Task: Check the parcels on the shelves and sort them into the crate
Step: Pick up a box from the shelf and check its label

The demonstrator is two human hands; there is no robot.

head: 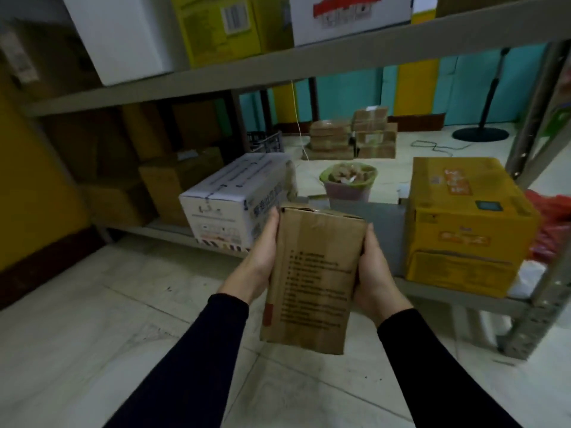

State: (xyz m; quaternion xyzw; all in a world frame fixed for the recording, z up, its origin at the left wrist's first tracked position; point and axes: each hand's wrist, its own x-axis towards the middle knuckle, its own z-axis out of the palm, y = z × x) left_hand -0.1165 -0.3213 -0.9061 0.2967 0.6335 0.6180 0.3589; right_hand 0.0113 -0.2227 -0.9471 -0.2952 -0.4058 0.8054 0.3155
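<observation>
I hold a brown cardboard parcel (pixel 312 279) with printed text in front of me, over the floor and just before the low shelf (pixel 383 217). My left hand (pixel 262 254) grips its left side and my right hand (pixel 374 273) grips its right side. On the low shelf stand a white printed box (pixel 228 202) to the left and a yellow box (pixel 463 223) to the right. A dark crate (pixel 265 143) shows behind the white box, partly hidden.
The upper shelf (pixel 278 69) carries white and yellow-green boxes. Brown cartons (pixel 173 180) are stacked at the left. Beyond the rack are a green-lined bin (pixel 349 183), taped bundles (pixel 355 137), a black stand base (pixel 480 134) and a cable. A metal upright (pixel 537 298) is at right.
</observation>
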